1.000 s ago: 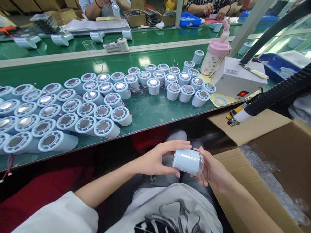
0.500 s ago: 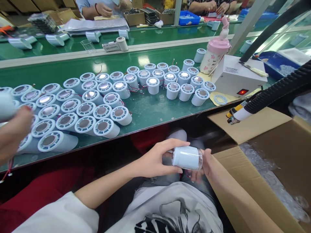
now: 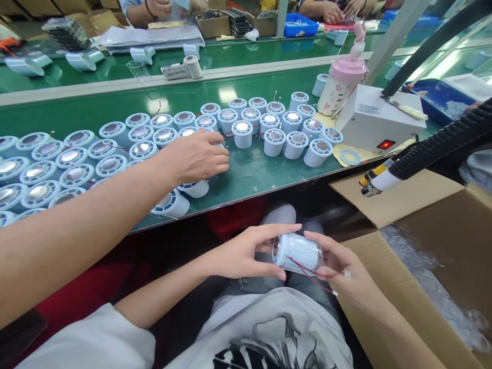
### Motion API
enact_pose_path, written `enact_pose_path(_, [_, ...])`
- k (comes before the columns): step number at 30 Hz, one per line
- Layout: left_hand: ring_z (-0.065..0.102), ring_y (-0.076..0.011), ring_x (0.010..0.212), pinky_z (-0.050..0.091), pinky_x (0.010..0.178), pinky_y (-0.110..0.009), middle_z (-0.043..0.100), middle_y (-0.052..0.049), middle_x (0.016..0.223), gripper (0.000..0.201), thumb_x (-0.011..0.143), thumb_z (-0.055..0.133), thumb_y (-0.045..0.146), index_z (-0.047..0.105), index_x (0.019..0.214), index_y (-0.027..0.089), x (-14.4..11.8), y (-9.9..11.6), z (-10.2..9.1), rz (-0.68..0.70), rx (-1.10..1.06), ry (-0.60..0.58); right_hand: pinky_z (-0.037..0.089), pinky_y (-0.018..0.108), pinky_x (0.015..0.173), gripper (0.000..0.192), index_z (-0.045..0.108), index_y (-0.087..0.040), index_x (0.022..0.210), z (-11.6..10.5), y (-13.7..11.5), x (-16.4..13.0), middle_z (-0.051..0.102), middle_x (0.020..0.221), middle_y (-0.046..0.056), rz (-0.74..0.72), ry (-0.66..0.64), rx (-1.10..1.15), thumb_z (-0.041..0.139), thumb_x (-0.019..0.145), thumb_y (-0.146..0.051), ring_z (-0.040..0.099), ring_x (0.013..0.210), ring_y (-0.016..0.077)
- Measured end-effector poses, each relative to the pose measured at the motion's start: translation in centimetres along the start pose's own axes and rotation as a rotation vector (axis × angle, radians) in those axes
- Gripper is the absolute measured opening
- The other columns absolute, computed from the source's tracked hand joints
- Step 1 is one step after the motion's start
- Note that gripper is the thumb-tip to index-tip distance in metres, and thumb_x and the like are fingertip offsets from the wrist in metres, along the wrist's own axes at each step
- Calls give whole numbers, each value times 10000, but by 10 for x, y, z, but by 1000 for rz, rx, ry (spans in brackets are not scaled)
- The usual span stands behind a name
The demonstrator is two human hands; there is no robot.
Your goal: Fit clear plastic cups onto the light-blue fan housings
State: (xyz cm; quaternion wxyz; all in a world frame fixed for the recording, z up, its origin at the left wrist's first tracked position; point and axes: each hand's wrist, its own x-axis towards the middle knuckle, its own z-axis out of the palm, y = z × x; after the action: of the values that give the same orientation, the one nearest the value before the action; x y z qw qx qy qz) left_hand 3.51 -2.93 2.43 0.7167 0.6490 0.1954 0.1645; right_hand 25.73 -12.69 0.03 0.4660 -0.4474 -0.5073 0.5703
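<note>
Head view: low in the frame's centre, over the lap, we hold a white cylinder housing on its side so its open end faces our left hand, which clasps that end, fingers curled. Our right hand cups the other end, red wires trailing. A co-worker's hand reaches across the housings on the green belt.

Single head view, looking forward-down, close over lap, bench beyond.
</note>
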Motion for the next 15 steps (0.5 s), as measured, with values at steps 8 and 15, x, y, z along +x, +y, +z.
enact_pose_path(8, [649,-201,1022,505,916,-327,654,-67,1193,854,696,799,189,389,1439,284,6,-26,4,-184,-279,-73,516,195,606,454,656,-330,1223,3,9,1,687,744,-43,186,51,-32,727,785,-234,589,607,101])
enact_pose_path(15, [581,-97,599,420,459,-126,696,9,884,604,722,749,392,552,1280,271,33,11,-35,-172,13,135,563,316,680,618,657,-239,1218,-59,6,9,731,980,68,189,297,-374,454,854,-695,684,774,201])
